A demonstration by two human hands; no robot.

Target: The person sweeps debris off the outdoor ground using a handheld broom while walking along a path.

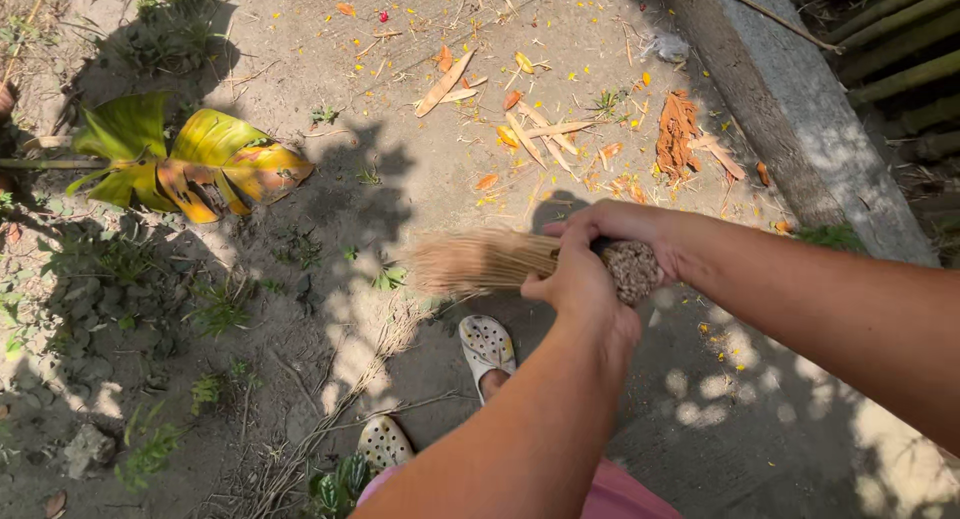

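- Left hand [580,279], centre of the frame: closed around the stick broom [520,261] just ahead of its butt end, fingers wrapped over the bundle.
- Right hand [610,224], just above and right of the left: closed on the same bundle near the butt end [633,270], whose cut stick ends face the camera. The two hands touch.
- Stick broom: held nearly level above the ground, its pale bristle tips fanning toward the left of centre and blurred there.
- Handling note (a judgement): to keep the sticks even, both hands should squeeze the bundle close to the butt, so that loose sticks do not slip out; a grip further along would let the butt splay.
- Feet: two pale perforated clogs [487,344], lower centre, one ahead of the other on the bare dirt ground [330,309].
- Litter: dry leaf strips and orange petals [535,129] scattered in the upper centre; a curled brown leaf [676,129] lies to their right.
- Upper left: a large yellow-green fallen leaf [190,159] among low weeds.
- Upper right: a concrete kerb [800,109] runs diagonally, with bamboo-like poles beyond it.
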